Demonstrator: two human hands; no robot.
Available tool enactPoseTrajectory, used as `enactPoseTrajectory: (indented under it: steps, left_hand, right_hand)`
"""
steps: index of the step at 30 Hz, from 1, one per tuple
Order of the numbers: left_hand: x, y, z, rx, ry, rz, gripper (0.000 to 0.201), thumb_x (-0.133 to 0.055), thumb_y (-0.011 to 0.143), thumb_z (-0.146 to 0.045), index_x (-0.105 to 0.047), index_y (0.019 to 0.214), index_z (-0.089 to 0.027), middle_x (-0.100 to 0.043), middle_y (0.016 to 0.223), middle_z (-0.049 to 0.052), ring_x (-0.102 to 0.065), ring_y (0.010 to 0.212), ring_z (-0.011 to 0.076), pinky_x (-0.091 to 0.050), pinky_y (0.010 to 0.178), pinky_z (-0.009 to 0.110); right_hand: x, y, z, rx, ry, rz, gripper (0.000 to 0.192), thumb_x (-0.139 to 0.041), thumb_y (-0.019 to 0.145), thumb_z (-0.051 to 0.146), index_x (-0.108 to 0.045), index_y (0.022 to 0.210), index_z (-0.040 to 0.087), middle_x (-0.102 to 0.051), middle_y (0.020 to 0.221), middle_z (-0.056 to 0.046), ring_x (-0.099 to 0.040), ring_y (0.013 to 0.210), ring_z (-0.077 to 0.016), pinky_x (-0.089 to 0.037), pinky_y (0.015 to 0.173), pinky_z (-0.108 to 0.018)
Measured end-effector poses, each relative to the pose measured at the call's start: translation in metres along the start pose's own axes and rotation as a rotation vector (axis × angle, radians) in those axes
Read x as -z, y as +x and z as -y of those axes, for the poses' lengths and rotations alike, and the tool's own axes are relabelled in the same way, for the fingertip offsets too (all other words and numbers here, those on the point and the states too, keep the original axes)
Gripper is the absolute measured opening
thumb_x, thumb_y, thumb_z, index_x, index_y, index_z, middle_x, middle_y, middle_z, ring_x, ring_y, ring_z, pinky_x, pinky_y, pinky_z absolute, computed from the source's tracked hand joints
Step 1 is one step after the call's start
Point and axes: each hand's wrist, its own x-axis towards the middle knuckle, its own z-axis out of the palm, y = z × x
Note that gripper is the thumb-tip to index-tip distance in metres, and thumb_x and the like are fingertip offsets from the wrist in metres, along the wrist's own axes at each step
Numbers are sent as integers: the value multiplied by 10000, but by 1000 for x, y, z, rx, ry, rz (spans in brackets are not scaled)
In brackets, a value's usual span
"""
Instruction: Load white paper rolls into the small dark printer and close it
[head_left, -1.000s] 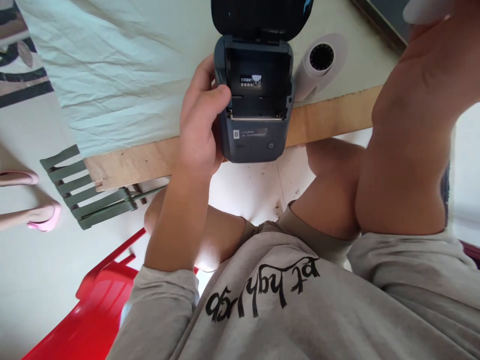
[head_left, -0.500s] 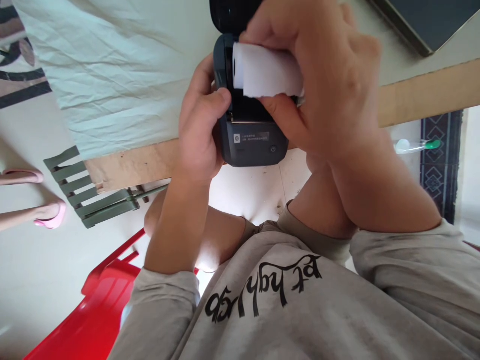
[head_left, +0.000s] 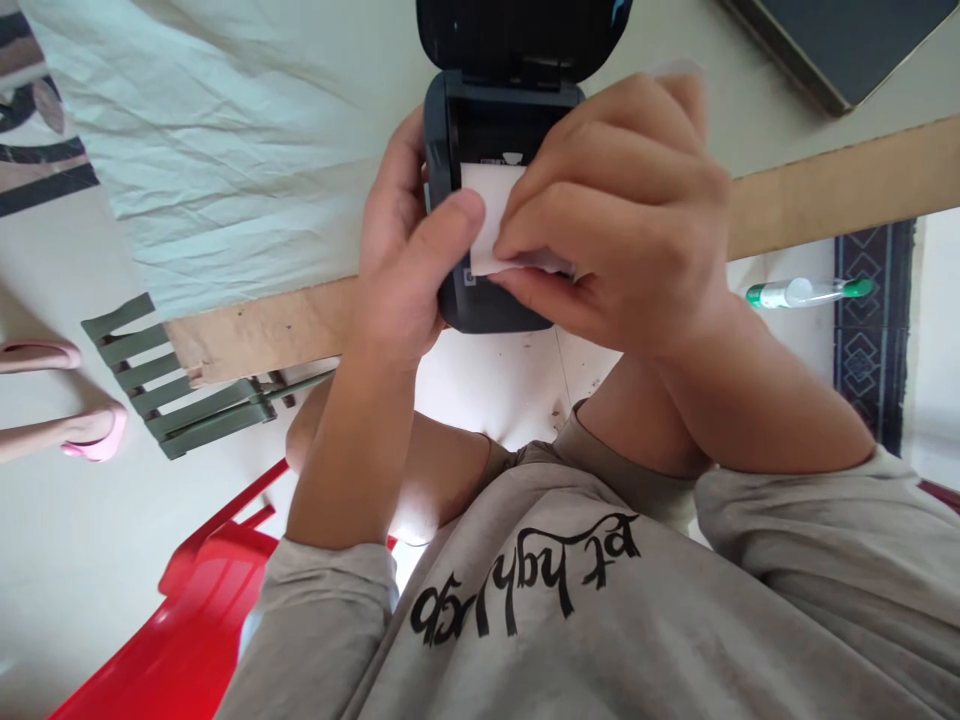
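Observation:
My left hand (head_left: 409, 250) is wrapped round the left side of a small dark portable printer (head_left: 517, 310), held over the table's front edge. The printer's black lid (head_left: 517, 40) stands open at the far side. White printer paper (head_left: 487, 210) lies over the front of the compartment, its free edge reaching the printer's front face. My left thumb rests at the paper's left edge. With thumb and fingers together, my right hand (head_left: 622, 220) pinches the paper near that edge and covers the printer's right side. How much of the roll sits inside is hidden.
A dark flat device (head_left: 847, 45) lies on the table (head_left: 780, 190) at the far right. Pale crinkled cloth (head_left: 247, 170) covers the left. Below are a red chair (head_left: 202, 620), a green slatted stool (head_left: 180, 400), a clear bottle (head_left: 802, 292) and another person's feet in pink slippers (head_left: 101, 435).
My right hand has brought the paper down and nearer, from above the compartment to the printer's front. More of the open lid shows. My left thumb has shifted inward to the paper.

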Motion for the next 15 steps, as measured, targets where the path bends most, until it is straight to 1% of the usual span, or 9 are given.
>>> enactPoseTrajectory:
  steps: [2,4,6,9,10,12,13,14,15]
  left_hand:
    - [6,0,2,-22,53,79,531,-832,641,-349,-646,1136,-299,-659,1087,-6,-602,1051,252,-507,908,384]
    - [12,1,3,-69,102,151,655,-843,634,-280,-587,1234,-345,-616,1238,-42,-568,1177,246,-489,1006,362]
    - [16,2,4,-106,137,213,715,-843,636,-250,-551,1280,-358,-580,1308,-48,-539,1244,245,-470,1051,350]
    - [18,4,7,-110,146,241,795,-868,588,-222,-538,1297,-361,-558,1334,-29,-493,1312,276,-429,1113,387]
    - [18,5,8,-118,139,246,830,-889,555,-253,-534,1297,-367,-557,1329,-26,-484,1324,291,-437,1106,396]
    - [18,6,9,-128,109,249,855,-899,533,-370,-519,1298,-379,-561,1312,-24,-490,1321,314,-507,1004,387]
    - [17,6,9,-119,95,246,819,-882,558,-418,-519,1292,-380,-573,1293,-23,-509,1302,318,-533,946,377]
    - [17,6,8,-103,86,248,770,-866,591,-429,-527,1281,-375,-584,1273,-23,-524,1283,316,-542,922,371]
    - [16,5,7,-79,88,248,725,-858,619,-397,-539,1270,-367,-589,1264,-27,-524,1280,308,-535,946,371]
  right_hand:
    - [-1,-3,0,13,35,2,267,-463,856,476,-608,853,251,-642,946,89,-553,1012,-86,-379,871,-323]
    - [1,-4,-1,-23,59,-8,275,-437,869,457,-606,857,239,-645,948,76,-551,1058,-91,-394,907,-338]
    - [4,-3,-2,-99,51,-16,252,-442,865,430,-589,883,226,-636,979,54,-550,1082,-105,-412,945,-350]
    - [9,-3,-3,-213,-11,20,325,-429,858,517,-567,984,251,-598,1087,28,-533,1096,-137,-427,974,-371]
    - [9,-2,-2,-235,-25,38,373,-408,858,559,-561,1024,261,-585,1122,20,-525,1113,-151,-427,983,-381]
    - [11,-2,0,-264,-41,84,453,-375,859,607,-545,1096,261,-560,1187,3,-506,1178,-179,-420,1021,-401]
    - [12,-1,2,-271,-40,113,479,-379,855,618,-535,1124,254,-545,1215,-6,-495,1219,-195,-413,1042,-409]
    - [14,-1,4,-272,-42,153,503,-390,847,630,-522,1151,252,-530,1238,-13,-480,1261,-210,-405,1064,-418]
    - [17,0,6,-272,-47,189,526,-402,838,643,-509,1174,252,-517,1256,-18,-463,1298,-224,-395,1084,-427]
